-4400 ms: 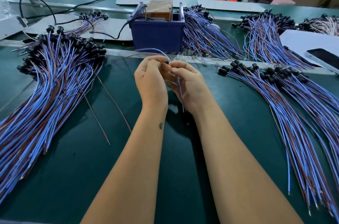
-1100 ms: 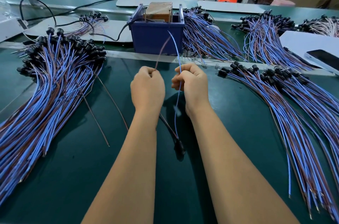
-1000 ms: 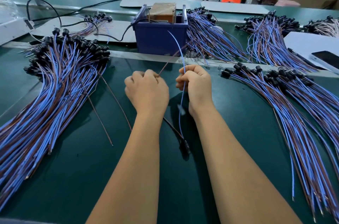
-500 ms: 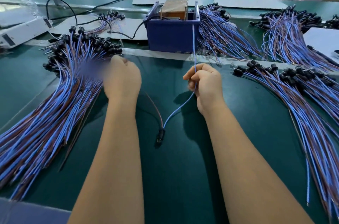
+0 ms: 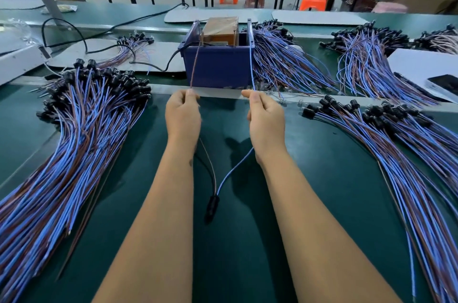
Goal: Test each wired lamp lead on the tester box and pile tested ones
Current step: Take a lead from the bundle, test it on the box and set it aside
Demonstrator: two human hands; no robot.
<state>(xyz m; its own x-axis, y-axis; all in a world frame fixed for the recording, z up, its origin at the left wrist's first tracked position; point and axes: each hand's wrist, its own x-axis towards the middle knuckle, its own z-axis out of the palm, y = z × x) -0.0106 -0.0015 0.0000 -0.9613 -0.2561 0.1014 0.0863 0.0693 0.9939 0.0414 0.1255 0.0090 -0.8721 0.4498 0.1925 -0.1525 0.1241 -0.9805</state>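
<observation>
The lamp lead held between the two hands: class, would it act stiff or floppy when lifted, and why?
Probably floppy: below the left hand and right hand the lamp lead sags in curves. Its black socket hangs lowest, so it likely swings. Likely light: fingertip pinches seem to carry it.

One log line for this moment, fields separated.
left hand: pinches brown wire | right hand: pinches blue wire | ends: up at blue tester box

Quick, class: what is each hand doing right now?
Left hand: pinching the brown wire.
Right hand: pinching the blue wire.
</observation>
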